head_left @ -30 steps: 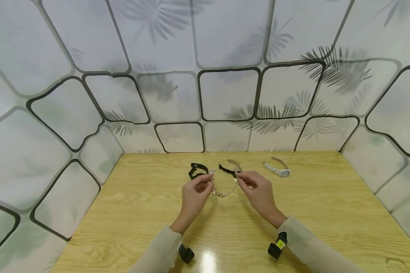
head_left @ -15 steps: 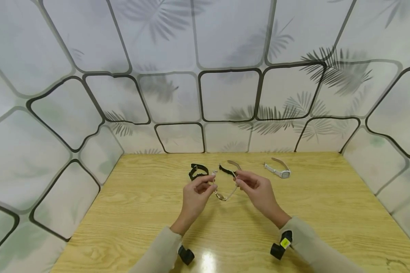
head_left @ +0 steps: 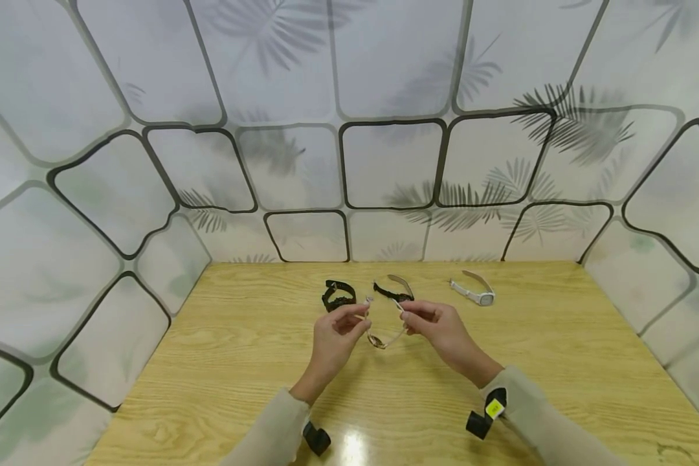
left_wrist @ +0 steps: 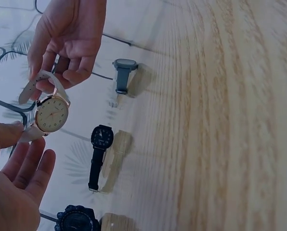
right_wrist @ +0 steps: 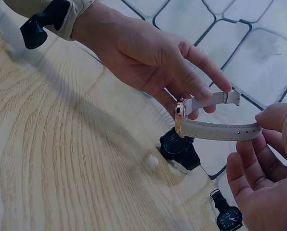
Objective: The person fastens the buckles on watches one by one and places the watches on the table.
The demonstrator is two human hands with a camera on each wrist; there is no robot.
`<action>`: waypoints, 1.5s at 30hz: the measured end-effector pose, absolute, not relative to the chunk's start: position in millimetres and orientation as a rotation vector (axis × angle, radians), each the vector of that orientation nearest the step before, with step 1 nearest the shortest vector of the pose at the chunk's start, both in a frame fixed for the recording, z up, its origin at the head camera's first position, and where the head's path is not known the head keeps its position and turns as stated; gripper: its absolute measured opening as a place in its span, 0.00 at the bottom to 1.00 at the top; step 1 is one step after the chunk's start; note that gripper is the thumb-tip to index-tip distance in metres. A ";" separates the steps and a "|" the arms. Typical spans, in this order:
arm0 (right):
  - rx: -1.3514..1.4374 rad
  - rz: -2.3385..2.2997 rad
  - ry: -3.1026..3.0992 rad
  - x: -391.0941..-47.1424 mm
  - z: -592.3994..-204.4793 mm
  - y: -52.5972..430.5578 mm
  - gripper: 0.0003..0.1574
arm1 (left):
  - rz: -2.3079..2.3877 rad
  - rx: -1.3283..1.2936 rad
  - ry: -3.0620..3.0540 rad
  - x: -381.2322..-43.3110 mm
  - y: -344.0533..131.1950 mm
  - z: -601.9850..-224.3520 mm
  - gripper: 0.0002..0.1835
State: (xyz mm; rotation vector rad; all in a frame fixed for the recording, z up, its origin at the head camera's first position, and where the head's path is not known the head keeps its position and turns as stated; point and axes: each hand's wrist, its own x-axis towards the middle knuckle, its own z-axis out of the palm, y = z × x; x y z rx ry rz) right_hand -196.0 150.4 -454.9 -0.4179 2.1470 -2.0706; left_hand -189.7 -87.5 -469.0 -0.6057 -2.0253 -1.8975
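Observation:
A wristwatch with a white strap [right_wrist: 215, 131] and a gold-rimmed pale dial [left_wrist: 52, 114] hangs between my two hands above the table, its strap unfastened. My left hand [head_left: 333, 338] pinches the buckle half of the strap between thumb and fingers. With thumb and fingertips my right hand [head_left: 437, 329] pinches the longer half with the holes. The dial hangs low, facing back toward me. Beyond my left fingers lies a chunky black watch [head_left: 339, 296], partly covered by them in the head view. A slimmer black watch [left_wrist: 101, 144] lies just past the held one.
A white watch with a squarish face [head_left: 482, 298] lies at the back right of the wooden table [head_left: 239, 362]. Patterned fabric walls [head_left: 390, 168] rise behind the table and on both sides. Small wrist cameras sit at both cuffs.
The held watch has come slightly down and nearer to me, and its dial has tilted. My right hand has shifted a little down and right, uncovering more of the slim black watch.

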 end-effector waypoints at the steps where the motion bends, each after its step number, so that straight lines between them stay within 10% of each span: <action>1: -0.419 -2.074 2.146 -196.2 -455.4 150.4 0.25 | -1.903 -0.601 -2.028 -189.5 -87.1 -469.1 0.13; 45: -0.530 -1.889 2.330 -191.0 -455.9 152.7 0.19 | -2.013 -0.412 -2.283 -191.2 -86.6 -464.8 0.09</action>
